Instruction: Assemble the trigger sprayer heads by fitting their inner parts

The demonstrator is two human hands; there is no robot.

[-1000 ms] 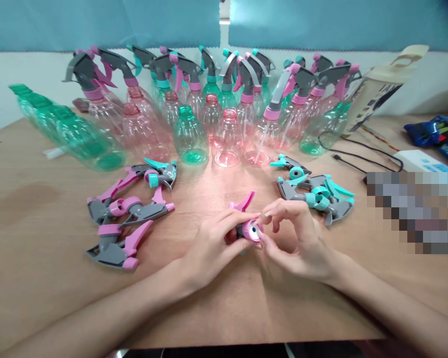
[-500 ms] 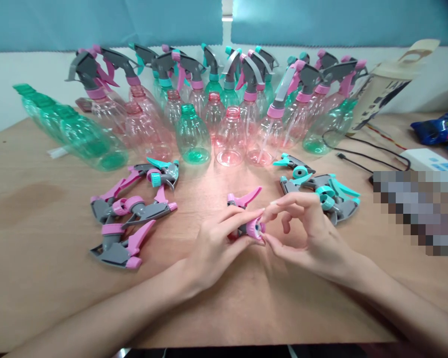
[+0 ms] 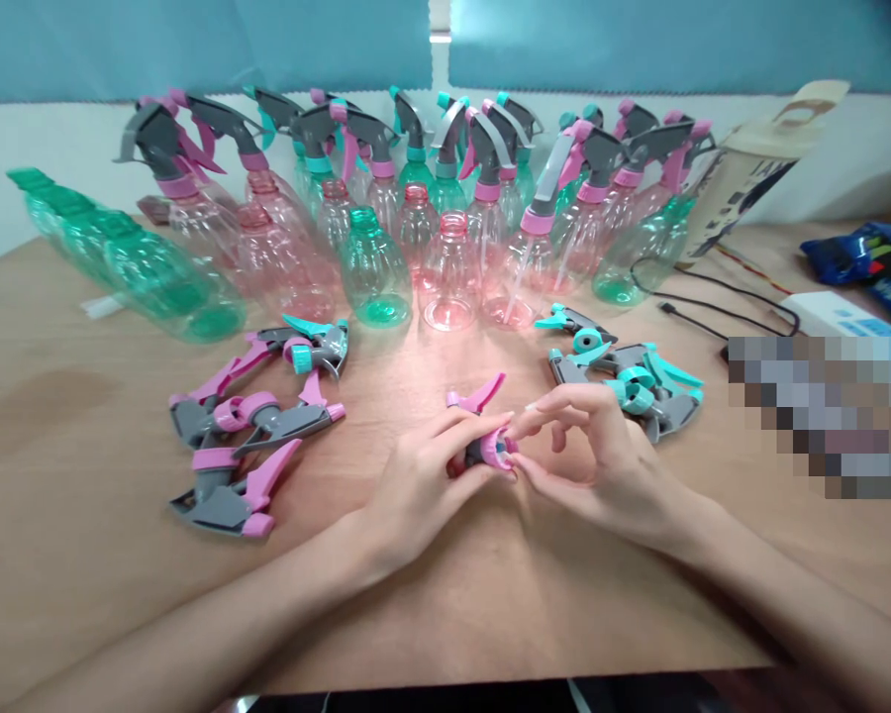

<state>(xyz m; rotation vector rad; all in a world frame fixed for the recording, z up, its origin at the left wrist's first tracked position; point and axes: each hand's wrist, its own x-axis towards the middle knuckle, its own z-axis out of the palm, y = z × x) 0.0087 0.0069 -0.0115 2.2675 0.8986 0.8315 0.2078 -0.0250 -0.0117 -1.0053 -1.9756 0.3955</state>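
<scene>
Unreadably, dark lettering marks the carton point(image 3: 746, 183) at upper right. Left hand point(image 3: 423, 477) and right hand point(image 3: 601, 465) fingers pinch the pink spray trigger point(image 3: 488, 448) at centre, over the counter point(image 3: 490, 604); its collar opening has turned away.

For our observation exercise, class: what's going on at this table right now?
A person holds a pink-and-grey spray head just above the wooden table. The left hand grips its body, while the right hand pinches its pink collar with the fingertips. Loose pink spray heads lie to the left and teal spray heads to the right. Behind stand pink and green bottles, some fitted with heads, some open.
</scene>
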